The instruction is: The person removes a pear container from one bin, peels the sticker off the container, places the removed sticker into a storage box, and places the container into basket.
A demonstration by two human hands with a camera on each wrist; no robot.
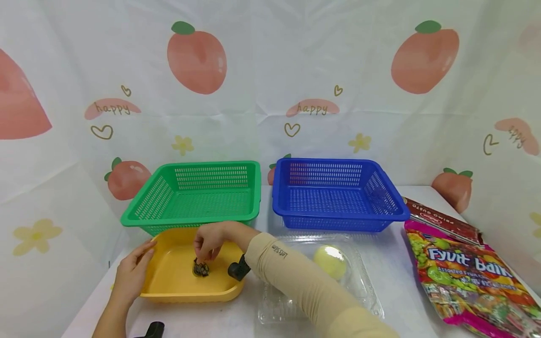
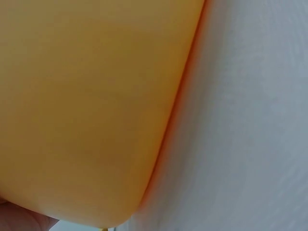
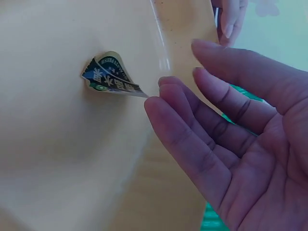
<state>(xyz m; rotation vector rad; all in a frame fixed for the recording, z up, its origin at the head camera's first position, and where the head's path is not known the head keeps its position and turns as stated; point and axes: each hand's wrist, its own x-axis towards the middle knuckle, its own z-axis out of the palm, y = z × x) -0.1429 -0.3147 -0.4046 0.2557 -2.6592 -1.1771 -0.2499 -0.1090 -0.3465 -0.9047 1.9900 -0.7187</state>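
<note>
A yellow plastic basin [image 1: 186,297] sits at the front left, and my left hand [image 1: 132,272] grips its left rim. In the left wrist view the basin's outer wall [image 2: 96,106] fills most of the picture, with a bit of finger [image 2: 24,219] at its edge. My right hand [image 1: 210,239] reaches down into the basin. There a dark fruit sticker [image 3: 109,74] with printed characters stands partly lifted, one pointed end right at a fingertip [image 3: 156,110]. The right thumb [image 3: 216,53] is spread away from that fingertip, so nothing is pinched.
Behind stand a green basket [image 1: 190,221] and a blue basket [image 1: 338,217]. A clear plastic clamshell [image 1: 270,310] holding a pale yellow round fruit [image 1: 329,263] lies partly under the right sleeve [image 1: 313,291]. At right are a Fruit balm candy bag [image 1: 469,277] and a dark red packet [image 1: 444,220].
</note>
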